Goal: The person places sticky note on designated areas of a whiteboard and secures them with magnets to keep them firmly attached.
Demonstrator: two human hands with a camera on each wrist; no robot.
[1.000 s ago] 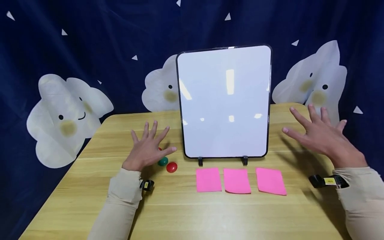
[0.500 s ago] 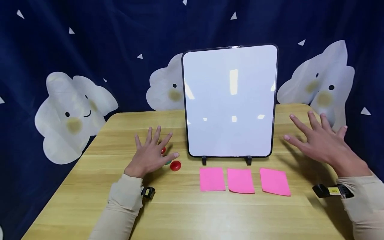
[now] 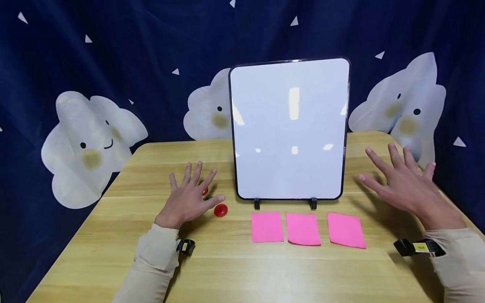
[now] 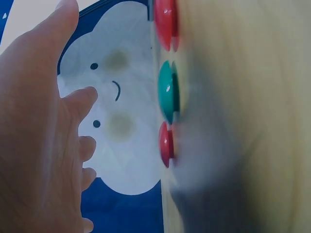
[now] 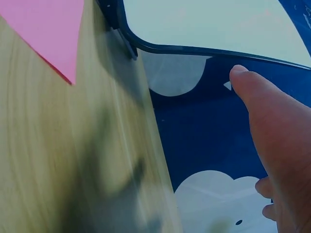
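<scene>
My left hand [image 3: 186, 201] hovers over the left of the table with its fingers spread, holding nothing. Below and beside its thumb lie three domed round pieces that look like whiteboard magnets: a near red one [image 3: 220, 210], a green one [image 4: 168, 92] and a far red one [image 4: 166, 144]. In the head view the hand partly covers the green and far red ones. My right hand [image 3: 409, 189], also spread and holding nothing, hovers over the table's right side. Between the hands stands a framed whiteboard [image 3: 288, 168], upright and leaning slightly back.
Small black feet [image 3: 313, 203] support the whiteboard. In front of it three pink sticky notes, left [image 3: 267, 227], middle [image 3: 303, 229] and right [image 3: 346, 230], lie in a row on the wooden table [image 3: 227, 273]. A dark blue curtain [image 3: 151, 42] with clouds hangs behind.
Both hands have sunk slightly, still spread. The left hand now hides more of the green magnet. The head view has shifted a little, so the board and notes appear farther right.
</scene>
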